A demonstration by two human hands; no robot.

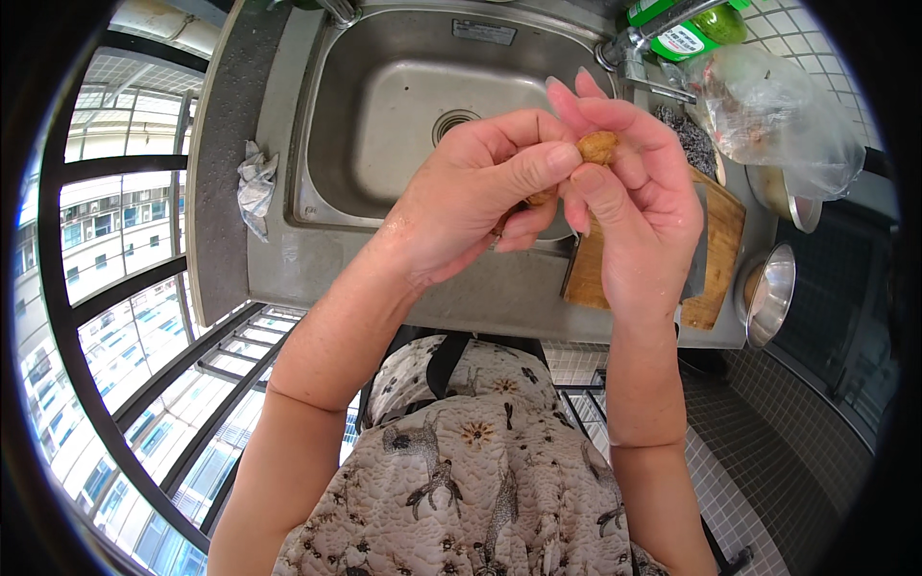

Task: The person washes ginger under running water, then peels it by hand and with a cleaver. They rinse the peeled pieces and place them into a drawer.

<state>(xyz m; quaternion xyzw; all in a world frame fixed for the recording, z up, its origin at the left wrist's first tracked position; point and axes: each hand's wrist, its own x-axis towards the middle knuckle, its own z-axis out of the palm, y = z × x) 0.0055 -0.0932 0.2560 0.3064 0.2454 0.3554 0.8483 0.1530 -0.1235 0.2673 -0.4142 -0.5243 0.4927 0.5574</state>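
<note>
In front of the sink's right side, both hands meet around a small, rounded brown piece of food (599,147), possibly a mushroom. My left hand (475,173) pinches its left side between thumb and fingers. More brown pieces (540,196) sit partly hidden under the curled fingers of that hand. My right hand (645,187) grips the same piece from the right, its thumb below and fingers behind. Beneath the hands is a stainless steel sink (392,108) with a round drain (455,124).
Under my right wrist lies a wooden cutting board (720,245) with a grey knife blade (696,270). A metal bowl (774,295) stands at the counter's right edge. Behind are a plastic bag (785,122), a faucet (634,54) and a green bottle (673,36). A crumpled cloth (257,187) lies left.
</note>
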